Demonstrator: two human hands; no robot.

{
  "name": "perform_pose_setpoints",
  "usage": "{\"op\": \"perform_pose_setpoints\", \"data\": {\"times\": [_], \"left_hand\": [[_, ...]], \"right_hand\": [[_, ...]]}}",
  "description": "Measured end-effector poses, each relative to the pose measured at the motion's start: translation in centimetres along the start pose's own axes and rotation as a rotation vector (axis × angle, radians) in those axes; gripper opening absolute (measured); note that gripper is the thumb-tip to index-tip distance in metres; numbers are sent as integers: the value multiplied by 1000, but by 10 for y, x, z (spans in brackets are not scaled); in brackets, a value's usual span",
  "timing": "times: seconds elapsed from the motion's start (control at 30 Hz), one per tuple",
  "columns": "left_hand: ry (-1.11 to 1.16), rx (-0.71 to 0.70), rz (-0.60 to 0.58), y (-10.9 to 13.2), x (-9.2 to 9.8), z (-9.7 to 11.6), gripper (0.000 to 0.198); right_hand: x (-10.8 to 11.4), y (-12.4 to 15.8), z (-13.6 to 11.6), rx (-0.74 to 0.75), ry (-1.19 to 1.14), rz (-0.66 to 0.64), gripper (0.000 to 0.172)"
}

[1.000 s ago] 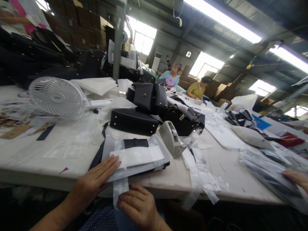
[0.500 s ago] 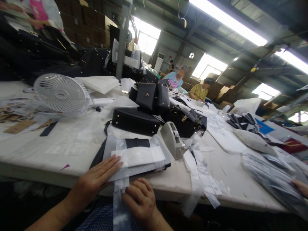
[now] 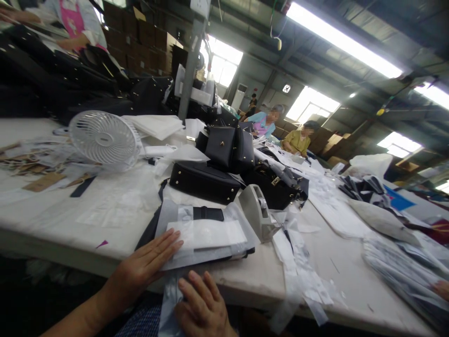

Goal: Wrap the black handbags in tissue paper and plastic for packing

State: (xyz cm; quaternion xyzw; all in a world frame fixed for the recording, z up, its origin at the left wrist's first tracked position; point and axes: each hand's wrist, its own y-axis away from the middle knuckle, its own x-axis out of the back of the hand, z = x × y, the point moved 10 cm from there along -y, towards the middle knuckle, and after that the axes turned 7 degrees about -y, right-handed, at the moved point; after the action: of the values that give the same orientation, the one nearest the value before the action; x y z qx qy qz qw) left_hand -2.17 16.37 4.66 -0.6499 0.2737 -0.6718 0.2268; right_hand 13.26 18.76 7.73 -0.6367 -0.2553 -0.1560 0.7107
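My left hand [image 3: 147,264] lies flat with fingers stretched out on the left end of a white wrapped strap packet [image 3: 206,236] at the table's near edge. A black strap [image 3: 206,214] shows through the wrapping. My right hand [image 3: 201,304] sits below the edge, fingers spread flat on a strip of clear film [image 3: 170,304] that hangs down from the packet. A grey tape dispenser [image 3: 259,213] stands just right of the packet. Black handbags [image 3: 206,180] are piled behind it.
A small white fan [image 3: 103,139] stands at the left on the white table [image 3: 70,220]. Loose paper strips [image 3: 301,276] trail off the front edge. Plastic-wrapped items [image 3: 403,267] lie at the right. Two seated people [image 3: 298,138] work farther back; another person [image 3: 75,25] stands at top left.
My right hand has slid down and opened from a curled grip to flat fingers on the hanging film. The view has shifted right. The other person's hand at the right edge has almost left view.
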Motion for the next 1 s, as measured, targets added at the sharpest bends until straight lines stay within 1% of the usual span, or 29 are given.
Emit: {"op": "perform_pose_setpoints", "data": {"times": [0.07,0.13,0.23,0.33,0.4,0.47,0.5,0.53,0.57,0.6,0.63,0.7,0.73,0.77,0.8,0.83,0.87,0.93,1.0], "left_hand": [[7,7,-16,1,-2,-1,57],[18,0,-36,2,-4,-2,56],[28,-4,-45,3,-5,-1,54],[30,17,-25,2,-5,-3,54],[24,11,6,1,-2,-2,54],[16,-5,35,0,0,0,55],[10,-9,44,-1,1,0,57],[4,-8,50,-2,1,0,58],[-4,-5,52,-2,2,0,59],[-12,-3,51,-2,2,0,59],[-20,-2,53,-3,2,0,58],[-36,-10,62,-2,2,1,57],[-47,-16,68,-2,2,2,56],[-63,-21,73,-1,2,2,55],[-80,-24,76,0,1,3,54],[-96,-25,75,2,0,3,52],[-107,-22,73,3,-1,3,52],[-105,-10,69,4,-4,2,54],[-89,2,66,4,-4,1,55]], "right_hand": [[-2,6,-4,4,-2,32,26],[-5,9,-6,24,-12,25,25],[-10,6,-6,96,-54,-75,26],[-2,-4,-2,166,-124,-179,20],[11,-16,11,156,-186,-197,16],[24,-35,37,69,-224,-147,22],[25,-46,54,8,-212,-127,26],[22,-58,71,-52,-184,-130,30],[12,-70,87,-104,-143,-170,36],[-3,-81,101,-136,-114,-246,40],[-23,-89,111,-149,-123,-350,41],[-60,-98,125,-173,-202,-545,41],[-76,-99,128,-180,-245,-616,47],[-87,-99,130,-185,-277,-662,52],[-96,-97,131,-182,-297,-686,52],[-101,-95,131,-171,-307,-695,45],[-105,-92,131,-153,-318,-694,33],[-109,-87,130,-129,-332,-688,14],[-108,-88,130,-129,-327,-671,12]]}}
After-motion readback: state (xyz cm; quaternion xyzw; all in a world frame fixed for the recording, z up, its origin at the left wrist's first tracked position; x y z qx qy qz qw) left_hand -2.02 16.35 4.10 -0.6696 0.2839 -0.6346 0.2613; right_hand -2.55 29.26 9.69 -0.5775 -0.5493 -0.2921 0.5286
